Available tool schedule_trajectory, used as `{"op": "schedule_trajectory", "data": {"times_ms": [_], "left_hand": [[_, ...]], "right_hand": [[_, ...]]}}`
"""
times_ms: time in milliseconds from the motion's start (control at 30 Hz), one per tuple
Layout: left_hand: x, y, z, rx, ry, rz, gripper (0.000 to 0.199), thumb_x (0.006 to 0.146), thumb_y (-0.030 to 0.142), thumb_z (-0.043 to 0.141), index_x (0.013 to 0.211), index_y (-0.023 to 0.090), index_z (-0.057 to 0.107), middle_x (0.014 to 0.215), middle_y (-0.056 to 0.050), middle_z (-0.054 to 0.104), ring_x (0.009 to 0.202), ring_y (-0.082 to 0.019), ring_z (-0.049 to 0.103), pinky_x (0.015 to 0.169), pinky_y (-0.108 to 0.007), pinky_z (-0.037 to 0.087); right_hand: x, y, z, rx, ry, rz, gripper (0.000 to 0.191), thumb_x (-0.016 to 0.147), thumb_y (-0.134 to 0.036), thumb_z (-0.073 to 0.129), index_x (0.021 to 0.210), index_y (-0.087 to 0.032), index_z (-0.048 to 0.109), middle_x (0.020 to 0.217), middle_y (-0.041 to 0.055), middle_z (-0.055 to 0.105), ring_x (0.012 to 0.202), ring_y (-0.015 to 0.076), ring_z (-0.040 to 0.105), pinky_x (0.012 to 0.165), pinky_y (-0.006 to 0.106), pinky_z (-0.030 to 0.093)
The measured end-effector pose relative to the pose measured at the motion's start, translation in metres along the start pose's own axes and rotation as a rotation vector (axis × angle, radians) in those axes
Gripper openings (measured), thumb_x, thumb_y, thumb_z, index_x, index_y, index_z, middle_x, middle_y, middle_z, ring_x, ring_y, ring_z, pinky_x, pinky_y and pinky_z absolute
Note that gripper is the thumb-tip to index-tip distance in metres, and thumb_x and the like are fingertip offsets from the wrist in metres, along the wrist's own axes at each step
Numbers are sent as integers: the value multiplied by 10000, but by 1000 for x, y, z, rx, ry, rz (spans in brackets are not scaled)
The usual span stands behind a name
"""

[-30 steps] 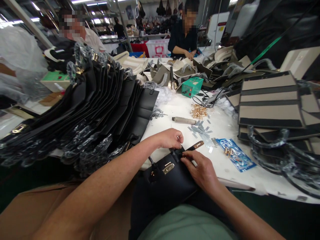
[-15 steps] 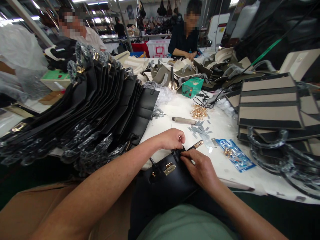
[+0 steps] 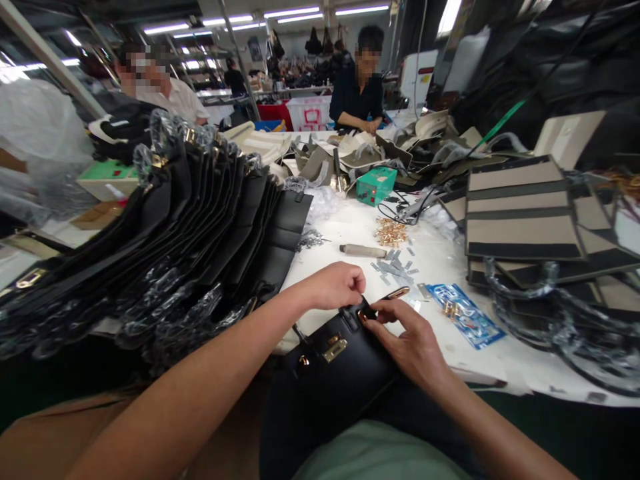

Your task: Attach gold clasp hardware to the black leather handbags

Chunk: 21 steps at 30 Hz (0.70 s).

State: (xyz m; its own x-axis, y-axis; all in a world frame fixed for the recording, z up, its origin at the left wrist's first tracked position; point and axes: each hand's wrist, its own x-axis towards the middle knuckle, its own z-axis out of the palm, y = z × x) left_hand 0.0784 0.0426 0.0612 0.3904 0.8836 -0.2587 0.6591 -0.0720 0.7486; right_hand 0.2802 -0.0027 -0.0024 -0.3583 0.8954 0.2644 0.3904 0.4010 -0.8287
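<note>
A black bag point(image 3: 340, 373) with gold metal fittings leans on my lap against the table edge. My left hand point(image 3: 340, 285) is closed in a pinch at the bag's top edge; what lies between its fingertips is too small to make out. On the right, my right hand point(image 3: 407, 330) has its thumb and fingers closed on a black strap beside a gold fitting point(image 3: 364, 317). A strap end with a gold plate point(image 3: 399, 293) sticks out behind that hand. The gold clasp point(image 3: 335, 349) shows on the bag's front.
Stacked black bag parts point(image 3: 215, 233) stand at the left, beige and black panels point(image 3: 523, 207) at the right. Between them on the white table point(image 3: 335, 233) are a green box point(image 3: 376, 185), metal plates point(image 3: 395, 268), gold pieces point(image 3: 391, 232) and a blue packet point(image 3: 467, 315). Other people work behind.
The camera view has tilted up slightly. My right hand has shifted a little, and a gold fitting now shows by its fingertips. My left hand stays pinched at the bag's top.
</note>
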Motion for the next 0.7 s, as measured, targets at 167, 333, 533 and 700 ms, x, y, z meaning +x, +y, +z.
{"op": "schedule_trajectory", "data": {"times_ms": [167,333,533,700], "left_hand": [[-10,15,-3,28,26,41,75,675,182,599,749,191,586,631,50,571,601,-117,508,542,-215,356],[-20,33,-5,131,54,8,93,686,170,538,762,200,583,686,36,595,655,-135,531,561,-221,354],[-33,39,-1,314,49,-31,330,611,125,519,899,253,621,731,62,616,640,-142,531,542,-226,320],[-53,69,-11,449,102,-38,373,592,104,506,903,269,627,844,44,668,772,-169,580,623,-234,360]], "right_hand": [[-6,4,8,40,78,289,361,731,-402,754,982,-200,592,887,36,667,814,227,618,738,334,479],[-7,-11,16,346,-32,251,143,865,-314,603,915,-190,653,760,-2,659,722,169,601,641,245,440],[-4,-11,24,392,34,260,199,783,-358,700,763,-164,661,658,-30,587,641,131,512,570,210,372],[-13,-7,11,510,-168,246,324,625,-447,794,811,-198,703,665,-35,594,673,162,557,578,216,411]]}}
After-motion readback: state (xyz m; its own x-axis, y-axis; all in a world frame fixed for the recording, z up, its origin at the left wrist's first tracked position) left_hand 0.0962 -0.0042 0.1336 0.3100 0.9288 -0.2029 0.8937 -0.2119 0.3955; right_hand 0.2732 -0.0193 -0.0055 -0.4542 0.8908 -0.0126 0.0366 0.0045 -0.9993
